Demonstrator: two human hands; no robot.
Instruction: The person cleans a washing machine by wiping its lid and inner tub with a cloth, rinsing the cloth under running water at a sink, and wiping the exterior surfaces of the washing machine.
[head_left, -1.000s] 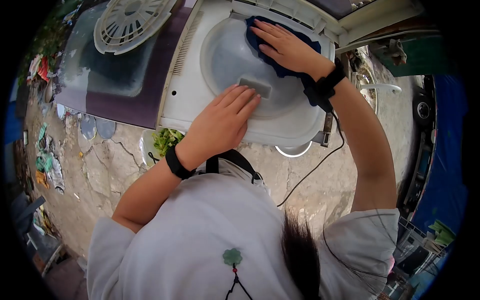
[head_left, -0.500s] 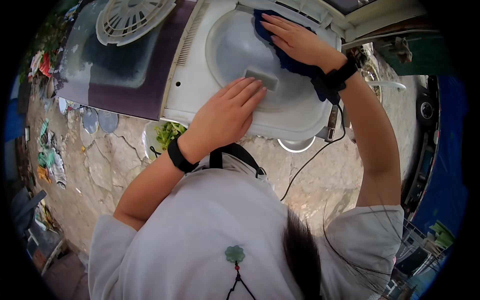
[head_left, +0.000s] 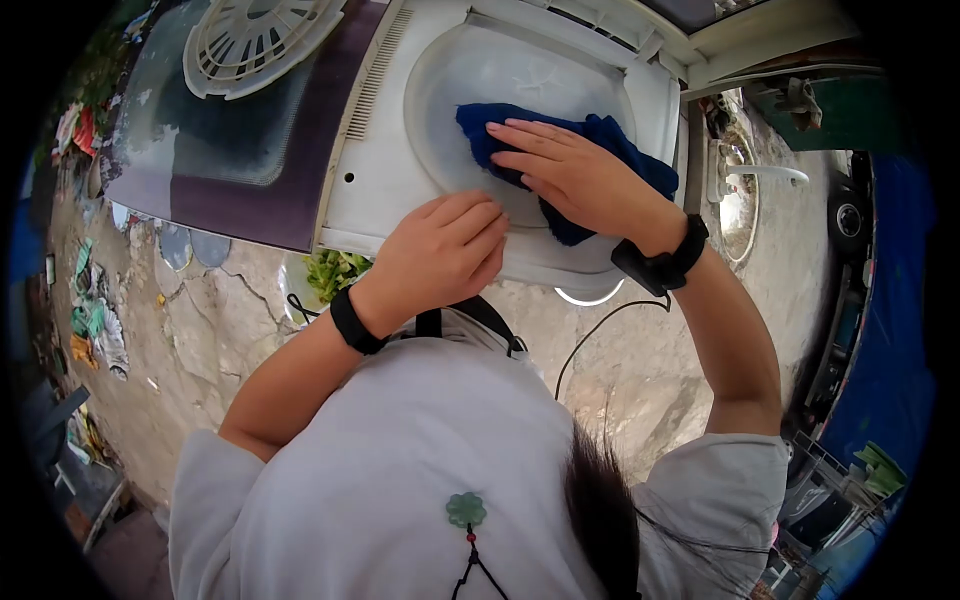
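My right hand (head_left: 585,178) holds a dark blue cloth (head_left: 490,125) pressed to a white appliance lid (head_left: 362,205). Its fingers stretch over the bunched cloth, and the thumb is hidden. Under the cloth, a rounded, translucent raised panel (head_left: 445,100) shows wet-looking smears near its far end. Close to the lid's front edge, my left hand (head_left: 440,245) is closed with curled fingers. Its fingertips are tucked out of sight, so whatever they may hold cannot be made out. Both wrists wear black bands.
Left of the lid lies a purple-edged panel (head_left: 225,205) carrying a white slotted disc (head_left: 215,50). Leafy greens (head_left: 332,272) in a bowl stand below the front edge. A black cable (head_left: 600,312) hangs by my right wrist. A white pipe (head_left: 770,172) juts out at the right.
My right hand has drawn the blue cloth from the far side of the lid toward me. My left hand has slid slightly nearer, its fingers changing from flat to curled.
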